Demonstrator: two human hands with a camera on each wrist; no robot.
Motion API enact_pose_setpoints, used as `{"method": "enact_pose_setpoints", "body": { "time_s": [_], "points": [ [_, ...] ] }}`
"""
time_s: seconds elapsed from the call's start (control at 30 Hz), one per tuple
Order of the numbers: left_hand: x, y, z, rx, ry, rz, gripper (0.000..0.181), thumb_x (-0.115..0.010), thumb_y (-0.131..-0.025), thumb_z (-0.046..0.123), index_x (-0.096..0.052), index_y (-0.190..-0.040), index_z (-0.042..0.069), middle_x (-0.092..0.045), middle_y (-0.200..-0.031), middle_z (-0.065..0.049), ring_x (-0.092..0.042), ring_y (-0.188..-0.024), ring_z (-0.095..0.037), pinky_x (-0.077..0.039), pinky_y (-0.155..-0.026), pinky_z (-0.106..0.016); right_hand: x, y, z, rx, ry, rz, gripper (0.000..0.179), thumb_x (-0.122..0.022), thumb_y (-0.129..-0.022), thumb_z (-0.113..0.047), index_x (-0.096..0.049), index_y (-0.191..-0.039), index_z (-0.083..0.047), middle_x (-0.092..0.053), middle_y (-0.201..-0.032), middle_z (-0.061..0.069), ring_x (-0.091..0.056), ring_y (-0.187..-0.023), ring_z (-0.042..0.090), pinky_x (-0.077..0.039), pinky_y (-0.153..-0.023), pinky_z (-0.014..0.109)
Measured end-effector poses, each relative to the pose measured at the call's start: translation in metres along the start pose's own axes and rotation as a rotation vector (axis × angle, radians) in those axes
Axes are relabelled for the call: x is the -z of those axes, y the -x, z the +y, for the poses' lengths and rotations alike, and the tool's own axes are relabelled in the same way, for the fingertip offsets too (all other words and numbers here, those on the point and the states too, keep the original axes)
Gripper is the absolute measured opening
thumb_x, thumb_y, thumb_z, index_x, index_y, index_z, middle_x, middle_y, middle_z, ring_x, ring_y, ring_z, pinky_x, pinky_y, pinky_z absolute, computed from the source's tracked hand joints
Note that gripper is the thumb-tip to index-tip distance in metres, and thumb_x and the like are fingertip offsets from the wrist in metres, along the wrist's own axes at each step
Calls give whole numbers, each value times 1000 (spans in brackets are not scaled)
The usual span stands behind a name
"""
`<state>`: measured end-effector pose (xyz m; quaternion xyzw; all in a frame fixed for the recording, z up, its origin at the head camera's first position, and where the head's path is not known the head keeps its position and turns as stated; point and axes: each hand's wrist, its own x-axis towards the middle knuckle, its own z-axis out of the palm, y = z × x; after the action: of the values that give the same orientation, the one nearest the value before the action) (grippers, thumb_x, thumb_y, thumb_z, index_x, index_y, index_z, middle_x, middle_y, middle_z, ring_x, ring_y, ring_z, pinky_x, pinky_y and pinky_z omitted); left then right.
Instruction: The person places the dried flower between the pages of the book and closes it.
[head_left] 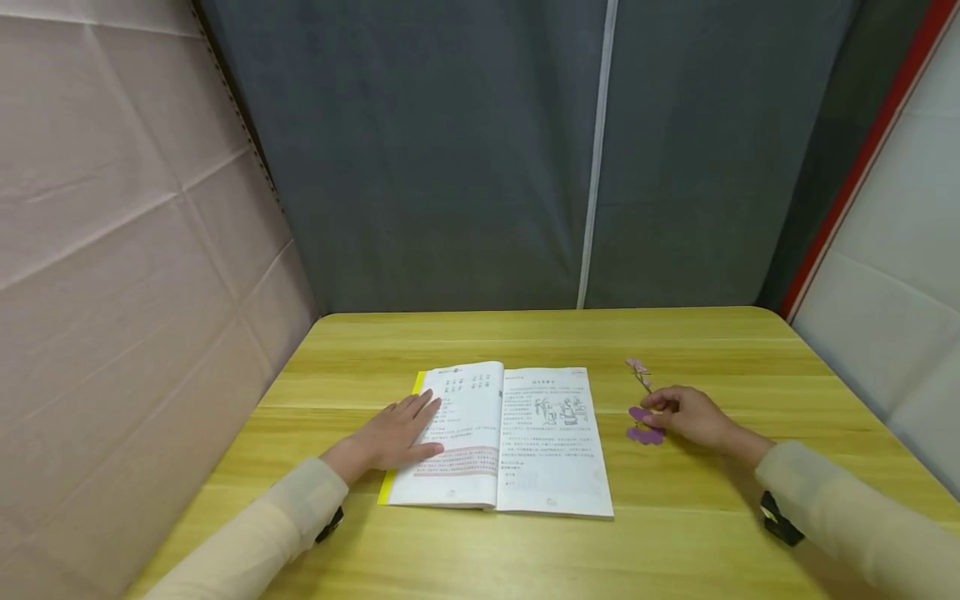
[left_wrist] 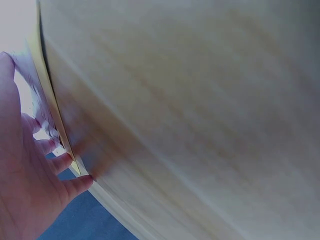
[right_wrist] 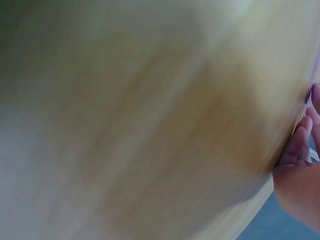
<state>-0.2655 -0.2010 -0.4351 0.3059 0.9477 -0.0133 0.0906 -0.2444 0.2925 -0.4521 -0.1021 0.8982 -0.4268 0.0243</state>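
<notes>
An open book (head_left: 555,450) with printed text and line drawings lies on the wooden table. My left hand (head_left: 401,429) rests flat on its left page, fingers spread and straight. In the left wrist view, the fingers of the left hand (left_wrist: 35,180) reach over the book's yellow edge (left_wrist: 52,100). Right of the book, my right hand (head_left: 690,415) pinches a flat purple flower (head_left: 645,435) between thumb and fingers, low at the table. A small pink flower sprig (head_left: 637,367) lies just beyond, its thin stem running toward those fingers. The right wrist view shows the right hand (right_wrist: 300,150) only partly.
The wooden table (head_left: 525,554) has rounded far corners. Behind it hangs a dark grey curtain (head_left: 450,167) with a pale vertical strip. Light cloth walls stand at the left (head_left: 135,208) and right (head_left: 892,275), the right one near a red edge.
</notes>
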Motion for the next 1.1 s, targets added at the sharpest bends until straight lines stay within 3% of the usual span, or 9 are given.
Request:
{"method": "enact_pose_setpoints", "body": {
  "time_s": [0.33,0.7,0.87,1.1],
  "points": [
    [-2,-1,0,-12,-4,17,87,-35,-95,67,-16,-156,7,-14,-160,-15,-18,-144,-33,-24,-111,-53,-1,3,1,-4,5,17,16,-68,-91,-10,-72,-101,2,-64,-97,10,-53,-81,19,-46,-66,26],
    [-4,-2,-1,-8,-15,22,87,-34,-96,67,-15,-156,8,-13,-160,-15,-18,-145,-33,-23,-111,-53,-1,2,-3,-38,-15,35,13,-69,-91,-10,-74,-96,1,-69,-94,9,-56,-84,18,-47,-67,23],
    [-3,-1,-1,-4,-13,24,87,-33,-95,68,-15,-156,8,-13,-160,-14,-17,-145,-33,-23,-111,-53,4,3,-8,-88,-108,20,24,-69,-92,-17,-72,-102,5,-71,-99,13,-58,-87,14,-46,-67,23],
    [-1,0,0,-21,-3,32,86,-36,-96,65,-18,-156,6,-16,-159,-17,-20,-144,-35,-25,-110,-54,6,1,-14,-111,-395,-26,35,-66,-94,-14,-63,-115,13,-68,-112,17,-67,-94,9,-55,-77,30]
  ]
}}
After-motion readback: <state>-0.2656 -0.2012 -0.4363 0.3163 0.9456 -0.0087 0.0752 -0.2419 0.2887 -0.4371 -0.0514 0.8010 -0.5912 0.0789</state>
